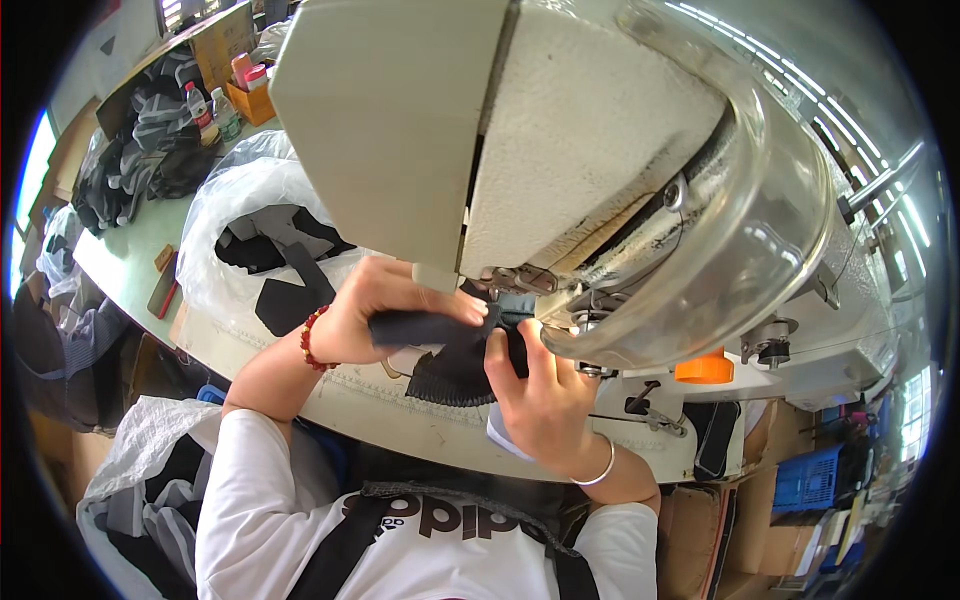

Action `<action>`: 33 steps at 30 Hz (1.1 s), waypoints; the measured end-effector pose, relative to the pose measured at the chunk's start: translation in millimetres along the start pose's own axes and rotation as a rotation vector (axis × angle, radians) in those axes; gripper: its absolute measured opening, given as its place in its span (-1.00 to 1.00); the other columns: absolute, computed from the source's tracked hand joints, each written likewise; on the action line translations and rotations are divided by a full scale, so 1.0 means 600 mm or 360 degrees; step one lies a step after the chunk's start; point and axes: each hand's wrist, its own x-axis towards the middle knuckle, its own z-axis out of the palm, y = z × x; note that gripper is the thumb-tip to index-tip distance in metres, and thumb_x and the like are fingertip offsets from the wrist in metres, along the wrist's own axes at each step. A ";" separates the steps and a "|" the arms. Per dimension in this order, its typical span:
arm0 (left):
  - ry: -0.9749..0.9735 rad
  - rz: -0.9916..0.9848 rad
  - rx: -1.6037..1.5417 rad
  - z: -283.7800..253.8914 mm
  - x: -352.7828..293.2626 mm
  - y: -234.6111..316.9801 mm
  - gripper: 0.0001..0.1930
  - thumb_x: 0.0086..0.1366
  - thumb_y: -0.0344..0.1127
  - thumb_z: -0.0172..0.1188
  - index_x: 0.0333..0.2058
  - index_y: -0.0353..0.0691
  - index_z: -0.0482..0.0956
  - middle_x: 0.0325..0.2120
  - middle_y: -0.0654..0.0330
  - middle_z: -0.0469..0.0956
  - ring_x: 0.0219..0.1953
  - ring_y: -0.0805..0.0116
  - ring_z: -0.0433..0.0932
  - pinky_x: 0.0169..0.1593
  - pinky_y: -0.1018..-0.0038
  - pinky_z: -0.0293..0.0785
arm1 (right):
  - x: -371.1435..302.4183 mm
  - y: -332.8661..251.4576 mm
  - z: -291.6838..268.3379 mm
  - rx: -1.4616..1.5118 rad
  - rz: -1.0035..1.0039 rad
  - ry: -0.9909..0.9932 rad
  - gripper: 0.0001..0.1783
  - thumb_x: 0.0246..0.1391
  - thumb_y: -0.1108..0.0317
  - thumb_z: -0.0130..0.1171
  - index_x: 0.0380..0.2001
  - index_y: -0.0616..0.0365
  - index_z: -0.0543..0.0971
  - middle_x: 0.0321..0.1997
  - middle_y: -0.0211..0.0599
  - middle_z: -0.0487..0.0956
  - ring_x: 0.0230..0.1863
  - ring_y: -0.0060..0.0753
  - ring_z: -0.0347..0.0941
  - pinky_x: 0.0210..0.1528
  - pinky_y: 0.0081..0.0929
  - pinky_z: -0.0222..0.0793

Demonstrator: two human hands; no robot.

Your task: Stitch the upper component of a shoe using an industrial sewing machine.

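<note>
Two hands, one cloth [455, 375], one machine [600, 110]. Left hand [375, 305] clamped on the cloth, thumb and fingers together on its smooth folded strip. Right hand [545, 410] has two fingertips on the cloth, a little apart; cannot tell if it grips. Cloth sits under the machine head, near the needle area, above the table [345, 410]: dark, soft, ribbed along the lower edge. One bracelet [314, 338] of round red beads, left wrist; one bangle [598, 466], thin, pale, smooth, right wrist. Machine: pale painted body, boxy, rough-textured in the middle; one clear curved guard [770, 230], one orange cap [704, 367] below it. One bag [215, 205], thin crinkled clear plastic, black and grey cloth pieces inside. Far left: two clear plastic bottles [225, 115], one orange box [252, 103], one heap [150, 140] of grey and black fabric, too tangled to count. Lower left, one white woven sack [140, 430]; right, one blue plastic basket [806, 478], slatted
</note>
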 end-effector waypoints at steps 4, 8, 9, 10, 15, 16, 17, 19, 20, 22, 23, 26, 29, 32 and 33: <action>0.0159 -0.0362 -0.0148 0.001 -0.006 -0.001 -0.81 0.34 -0.58 0.33 -0.09 -0.37 0.78 -0.13 0.06 0.79 -0.04 0.26 0.75 0.07 0.38 0.63 | 0.002 0.014 0.013 0.0119 -0.0131 0.0163 -0.79 -0.01 0.37 0.37 -0.24 0.06 0.76 -0.02 -0.24 0.69 -0.31 -0.38 0.59 -0.24 -0.47 0.52; 0.0113 -0.0260 -0.0055 0.002 -0.007 -0.004 -0.80 0.31 -0.58 0.37 -0.09 -0.37 0.78 -0.12 0.06 0.78 -0.05 0.25 0.74 0.07 0.37 0.63 | 0.005 0.021 0.009 0.0167 -0.0150 0.0180 -0.84 -0.02 0.41 0.38 -0.30 0.10 0.78 -0.02 -0.22 0.73 -0.27 -0.40 0.63 -0.31 -0.56 0.50; 0.0129 -0.0250 -0.0151 0.003 -0.006 -0.005 -0.79 0.30 -0.58 0.37 -0.09 -0.37 0.79 -0.12 0.06 0.78 -0.05 0.24 0.74 0.07 0.37 0.63 | 0.004 0.019 0.004 0.0171 -0.0135 0.0154 -0.84 -0.01 0.42 0.37 -0.29 0.10 0.77 0.00 -0.22 0.73 -0.25 -0.39 0.63 -0.28 -0.54 0.50; 0.0118 -0.0234 -0.0205 0.004 -0.005 -0.006 -0.79 0.30 -0.58 0.37 -0.09 -0.36 0.79 -0.12 0.06 0.78 -0.06 0.23 0.75 0.07 0.36 0.63 | 0.003 0.016 0.000 0.0177 -0.0113 0.0120 -0.83 0.00 0.43 0.37 -0.28 0.10 0.77 0.01 -0.21 0.73 -0.23 -0.37 0.64 -0.25 -0.53 0.50; 0.0156 -0.0208 -0.0238 0.005 -0.003 0.002 -0.77 0.27 -0.60 0.38 -0.09 -0.35 0.79 -0.12 0.05 0.79 -0.04 0.18 0.76 0.07 0.34 0.64 | 0.000 -0.003 -0.007 0.0035 -0.0087 0.0067 -0.85 0.03 0.46 0.35 -0.28 0.11 0.73 0.05 -0.18 0.73 -0.11 -0.32 0.67 -0.09 -0.48 0.44; 0.0160 -0.0148 -0.0138 0.005 -0.003 0.004 -0.76 0.27 -0.61 0.37 -0.09 -0.36 0.79 -0.12 0.05 0.79 -0.04 0.18 0.76 0.07 0.34 0.64 | 0.000 -0.004 -0.006 0.0005 -0.0081 0.0054 -0.86 0.04 0.46 0.35 -0.28 0.12 0.73 0.05 -0.17 0.73 -0.08 -0.31 0.67 -0.07 -0.47 0.43; 0.0163 -0.0148 -0.0033 0.004 -0.004 0.008 -0.76 0.26 -0.61 0.37 -0.09 -0.36 0.79 -0.12 0.05 0.79 -0.03 0.18 0.76 0.07 0.34 0.64 | -0.001 -0.005 -0.006 0.0020 -0.0078 0.0045 -0.86 0.05 0.46 0.34 -0.28 0.12 0.73 0.06 -0.15 0.73 -0.07 -0.31 0.68 -0.08 -0.47 0.43; 0.0123 -0.0160 0.0185 0.004 -0.005 0.013 -0.76 0.26 -0.59 0.38 -0.09 -0.36 0.78 -0.12 0.05 0.79 -0.03 0.15 0.76 0.07 0.31 0.64 | -0.002 -0.008 -0.006 0.0028 -0.0053 0.0019 -0.87 0.07 0.45 0.32 -0.28 0.12 0.73 0.08 -0.12 0.72 -0.04 -0.31 0.69 -0.09 -0.47 0.43; 0.0101 -0.0195 0.0296 0.004 -0.005 0.014 -0.76 0.25 -0.58 0.39 -0.09 -0.36 0.78 -0.12 0.05 0.79 -0.02 0.13 0.76 0.07 0.30 0.64 | -0.003 -0.009 -0.006 0.0020 -0.0053 0.0019 -0.87 0.08 0.44 0.31 -0.28 0.12 0.73 0.09 -0.10 0.72 -0.04 -0.30 0.69 -0.08 -0.46 0.44; 0.0043 0.0050 0.0272 0.004 -0.001 0.012 -0.76 0.26 -0.50 0.39 -0.08 -0.36 0.78 -0.11 0.02 0.78 -0.01 0.08 0.76 0.10 0.26 0.64 | -0.003 -0.015 -0.005 -0.0021 -0.0027 0.0007 -0.87 0.10 0.42 0.29 -0.27 0.13 0.72 0.12 -0.05 0.71 -0.03 -0.28 0.69 -0.06 -0.45 0.45; 0.0008 0.0148 0.0276 0.004 0.001 0.010 -0.75 0.27 -0.46 0.39 -0.07 -0.36 0.77 -0.11 0.00 0.78 0.00 0.05 0.75 0.11 0.24 0.64 | -0.003 -0.017 -0.006 -0.0031 -0.0017 -0.0006 -0.87 0.09 0.42 0.28 -0.27 0.13 0.73 0.13 -0.03 0.71 -0.04 -0.26 0.70 -0.03 -0.42 0.47; -0.0167 0.0334 0.0349 0.002 0.001 0.009 -0.67 0.24 -0.34 0.39 -0.05 -0.38 0.76 -0.08 -0.05 0.76 0.04 -0.05 0.73 0.17 0.18 0.63 | -0.002 -0.020 -0.007 -0.0050 0.0003 -0.0040 -0.84 0.07 0.42 0.25 -0.27 0.16 0.73 0.16 0.02 0.69 -0.07 -0.22 0.70 0.06 -0.35 0.52; -0.0315 0.0400 0.0557 -0.001 0.000 0.010 -0.58 0.15 -0.31 0.38 -0.03 -0.41 0.73 -0.03 -0.07 0.74 0.09 -0.09 0.71 0.19 0.12 0.64 | -0.002 -0.019 -0.008 -0.0034 0.0004 -0.0076 -0.80 0.01 0.44 0.25 -0.28 0.24 0.72 0.15 0.04 0.69 -0.08 -0.17 0.70 0.14 -0.27 0.55; -0.0370 0.0391 0.0600 -0.006 0.001 0.014 -0.57 0.11 -0.34 0.40 -0.03 -0.41 0.73 -0.03 -0.07 0.73 0.10 -0.09 0.70 0.19 0.12 0.65 | -0.001 -0.015 -0.007 0.0036 -0.0025 -0.0020 -0.81 0.00 0.45 0.27 -0.29 0.27 0.71 0.12 0.01 0.70 -0.06 -0.12 0.69 0.09 -0.25 0.58; -0.0375 0.0395 0.0601 -0.008 0.003 0.015 -0.56 0.09 -0.33 0.41 -0.04 -0.41 0.73 -0.03 -0.07 0.73 0.10 -0.10 0.70 0.19 0.12 0.65 | -0.001 -0.015 -0.008 0.0045 -0.0023 -0.0024 -0.82 0.01 0.45 0.27 -0.29 0.28 0.71 0.10 0.01 0.70 -0.06 -0.12 0.69 0.07 -0.24 0.58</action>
